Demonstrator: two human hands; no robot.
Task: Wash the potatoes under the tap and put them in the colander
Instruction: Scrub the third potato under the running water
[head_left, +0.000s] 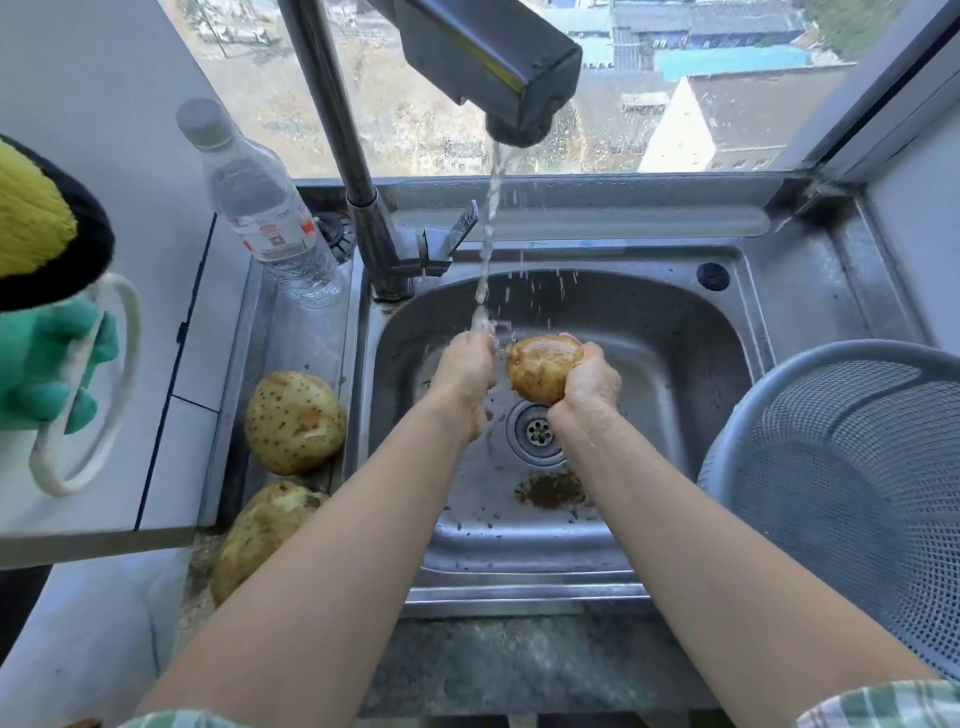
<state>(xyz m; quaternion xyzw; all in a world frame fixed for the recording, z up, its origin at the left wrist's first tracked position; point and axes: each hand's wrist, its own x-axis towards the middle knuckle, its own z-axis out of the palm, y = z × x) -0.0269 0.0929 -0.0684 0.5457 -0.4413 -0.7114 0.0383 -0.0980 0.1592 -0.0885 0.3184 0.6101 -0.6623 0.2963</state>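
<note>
Centrally, a wet, glossy, yellow-brown oval potato (543, 368) is gripped by the curled fingers of the right hand (589, 379) over the dull stainless-steel sink basin (675, 353), while the left hand (465, 374) is held loosely open under the water stream (491, 218) from the grey metal tap (358, 171). Two dry, speckled potatoes (293, 422) are left on the sink's left ledge, the nearer partly hidden by the left forearm, and the grey plastic mesh colander (852, 483) is cut off at the right edge

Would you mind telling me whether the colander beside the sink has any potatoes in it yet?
Empty so far: the colander shows only bare mesh, though its right part is cut off. One potato is in the right hand.
</note>
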